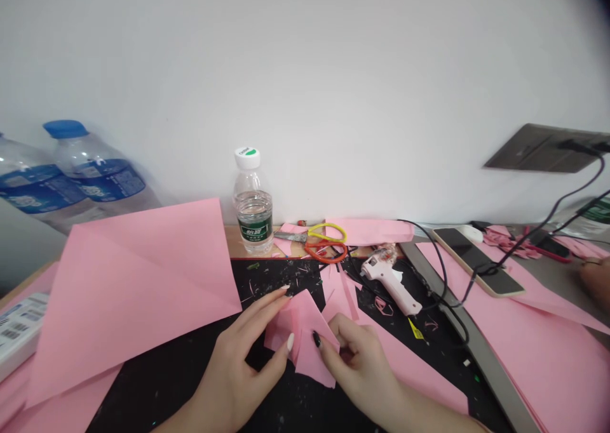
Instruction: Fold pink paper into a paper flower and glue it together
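Head view, and here in the middle of the black mat point(157, 376) sits the piece of folded paper point(307, 341), pink and creased, right between the two hands. The right hand point(357, 360) has it pinched at the right side, thumb pressed flat on the front, fingers curled in by the edge. The left hand point(245, 357) is looser: thumb and fingers spread apart, the thumb tip on the paper's left part and the fingertips by its upper corner; how firmly they press, I cannot tell. This ought to be a featherweight, thin but fairly crisp, stiff along its folds and soft across the open panels. Slipping looks unlikely; denting or tearing is the likelier trouble. The best hold, I'd judge, is flat fingertips on the doubled layers near a crease, with a light touch at the loose corners. Just beyond lie the scissors point(309, 237) and a glue gun point(391, 283).
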A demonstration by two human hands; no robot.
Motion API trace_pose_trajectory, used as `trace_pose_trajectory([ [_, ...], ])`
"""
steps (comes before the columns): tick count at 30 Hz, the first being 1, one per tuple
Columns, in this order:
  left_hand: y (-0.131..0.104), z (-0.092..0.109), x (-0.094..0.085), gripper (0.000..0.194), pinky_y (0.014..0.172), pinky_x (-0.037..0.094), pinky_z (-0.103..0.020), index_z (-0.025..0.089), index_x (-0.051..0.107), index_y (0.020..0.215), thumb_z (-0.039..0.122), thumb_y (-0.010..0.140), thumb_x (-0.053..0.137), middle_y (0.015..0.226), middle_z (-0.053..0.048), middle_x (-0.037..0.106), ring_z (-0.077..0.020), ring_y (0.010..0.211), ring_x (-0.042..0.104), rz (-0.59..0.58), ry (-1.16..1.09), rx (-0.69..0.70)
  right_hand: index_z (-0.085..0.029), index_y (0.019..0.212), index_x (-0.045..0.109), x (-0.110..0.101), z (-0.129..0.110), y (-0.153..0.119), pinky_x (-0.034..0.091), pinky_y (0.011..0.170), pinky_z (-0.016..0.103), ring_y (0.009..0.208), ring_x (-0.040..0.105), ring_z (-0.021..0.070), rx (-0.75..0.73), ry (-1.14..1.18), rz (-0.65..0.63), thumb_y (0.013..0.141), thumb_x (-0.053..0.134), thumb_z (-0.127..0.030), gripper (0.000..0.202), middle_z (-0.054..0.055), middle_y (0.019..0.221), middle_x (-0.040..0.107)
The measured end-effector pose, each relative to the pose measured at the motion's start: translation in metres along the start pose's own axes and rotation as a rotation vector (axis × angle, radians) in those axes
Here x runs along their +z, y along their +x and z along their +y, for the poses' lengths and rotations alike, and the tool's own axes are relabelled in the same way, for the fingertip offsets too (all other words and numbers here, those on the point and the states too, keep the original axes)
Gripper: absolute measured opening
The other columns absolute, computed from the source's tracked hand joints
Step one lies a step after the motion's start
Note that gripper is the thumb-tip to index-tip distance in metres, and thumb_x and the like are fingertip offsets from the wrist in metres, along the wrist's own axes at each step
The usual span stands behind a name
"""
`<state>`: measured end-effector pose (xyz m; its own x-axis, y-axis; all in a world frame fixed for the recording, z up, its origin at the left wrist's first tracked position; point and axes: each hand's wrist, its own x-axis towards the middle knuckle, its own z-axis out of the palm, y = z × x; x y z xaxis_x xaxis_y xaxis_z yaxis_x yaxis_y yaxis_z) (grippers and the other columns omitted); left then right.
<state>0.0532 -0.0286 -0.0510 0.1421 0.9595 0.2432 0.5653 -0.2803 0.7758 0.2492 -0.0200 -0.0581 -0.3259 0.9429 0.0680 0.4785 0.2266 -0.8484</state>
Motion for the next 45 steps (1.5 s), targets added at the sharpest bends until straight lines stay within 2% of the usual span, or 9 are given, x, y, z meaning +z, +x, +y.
trace_pose_trajectory([
  [4, -0.003, -0.003, 0.002, 0.042, 0.1, 0.041, -0.035, 0.025, 0.052, 0.12, 0.022, 0.079, 0.058, 0.129, -0.004, 0.054, -0.0246, 0.117, 0.05, 0.015, 0.041, 0.036, -0.02, 0.061, 0.034, 0.0, 0.0, 0.0, 0.02, 0.043, 0.023, 0.047, 0.026, 0.0082, -0.004, 0.003, -0.009, 0.084, 0.045, -0.026, 0.026, -0.006, 0.055, 0.027],
  [9, -0.007, -0.01, 0.004, 0.055, 0.1, 0.041, -0.033, 0.026, 0.041, 0.129, 0.013, 0.076, 0.054, 0.13, -0.003, 0.052, -0.0214, 0.117, 0.05, 0.052, 0.11, 0.147, -0.02, 0.06, 0.032, 0.0, 0.0, 0.0, 0.021, 0.043, 0.022, 0.047, 0.026, 0.008, -0.002, -0.004, 0.019, 0.083, 0.044, -0.026, 0.027, -0.007, 0.055, 0.026],
  [12, -0.008, -0.011, 0.004, 0.06, 0.099, 0.042, -0.032, 0.024, 0.038, 0.13, 0.009, 0.073, 0.051, 0.13, -0.004, 0.052, -0.0211, 0.117, 0.05, 0.055, 0.13, 0.161, -0.021, 0.06, 0.03, 0.001, 0.001, 0.0, 0.021, 0.043, 0.022, 0.046, 0.026, 0.0079, -0.004, -0.001, 0.027, 0.083, 0.044, -0.025, 0.027, -0.007, 0.055, 0.026],
  [17, -0.007, -0.009, 0.003, 0.055, 0.1, 0.04, -0.034, 0.021, 0.043, 0.126, 0.009, 0.072, 0.048, 0.127, -0.005, 0.054, -0.0217, 0.116, 0.051, 0.066, 0.084, 0.112, -0.021, 0.06, 0.028, 0.001, 0.001, -0.001, 0.02, 0.042, 0.022, 0.046, 0.025, 0.0078, -0.006, 0.005, 0.036, 0.082, 0.044, -0.024, 0.028, -0.007, 0.054, 0.024],
  [25, 0.0, -0.01, 0.0, 0.047, 0.102, 0.038, -0.037, 0.021, 0.057, 0.114, 0.008, 0.071, 0.041, 0.124, -0.003, 0.058, -0.0202, 0.119, 0.048, 0.059, -0.187, -0.159, -0.021, 0.06, 0.024, 0.001, 0.0, 0.0, 0.019, 0.043, 0.022, 0.046, 0.023, 0.0078, -0.035, 0.027, 0.051, 0.083, 0.045, -0.025, 0.031, -0.007, 0.055, 0.023],
  [29, 0.002, -0.015, -0.001, 0.045, 0.103, 0.037, -0.038, 0.024, 0.062, 0.111, 0.01, 0.072, 0.044, 0.123, -0.001, 0.059, -0.0202, 0.119, 0.048, 0.05, -0.243, -0.194, -0.021, 0.06, 0.026, 0.0, -0.001, 0.0, 0.019, 0.042, 0.022, 0.046, 0.023, 0.0078, -0.04, 0.032, 0.049, 0.084, 0.044, -0.025, 0.031, -0.007, 0.056, 0.023],
  [34, 0.005, -0.013, 0.002, 0.048, 0.102, 0.038, -0.037, 0.026, 0.067, 0.104, 0.006, 0.065, 0.046, 0.119, 0.0, 0.061, -0.021, 0.117, 0.05, 0.048, -0.303, -0.242, -0.021, 0.061, 0.026, -0.001, -0.002, -0.001, 0.02, 0.041, 0.021, 0.045, 0.024, 0.0073, -0.069, 0.019, 0.017, 0.085, 0.044, -0.024, 0.03, -0.007, 0.056, 0.024],
  [39, 0.005, -0.008, 0.006, 0.048, 0.106, 0.031, -0.039, 0.026, 0.061, 0.112, 0.009, 0.07, 0.045, 0.125, 0.0, 0.057, -0.0196, 0.121, 0.046, -0.012, -0.393, -0.284, -0.021, 0.063, 0.027, -0.002, -0.004, -0.003, 0.021, 0.041, 0.02, 0.043, 0.026, 0.0064, -0.175, -0.059, 0.004, 0.084, 0.042, -0.018, 0.026, -0.007, 0.055, 0.026],
  [45, 0.001, -0.009, 0.006, 0.048, 0.104, 0.035, -0.038, 0.025, 0.064, 0.108, 0.007, 0.068, 0.044, 0.119, -0.001, 0.062, -0.0199, 0.115, 0.051, 0.04, -0.29, -0.217, -0.021, 0.067, 0.029, -0.003, -0.006, -0.007, 0.02, 0.044, 0.021, 0.045, 0.025, 0.0069, -0.325, -0.17, -0.004, 0.082, 0.043, -0.011, 0.022, -0.008, 0.055, 0.025],
])
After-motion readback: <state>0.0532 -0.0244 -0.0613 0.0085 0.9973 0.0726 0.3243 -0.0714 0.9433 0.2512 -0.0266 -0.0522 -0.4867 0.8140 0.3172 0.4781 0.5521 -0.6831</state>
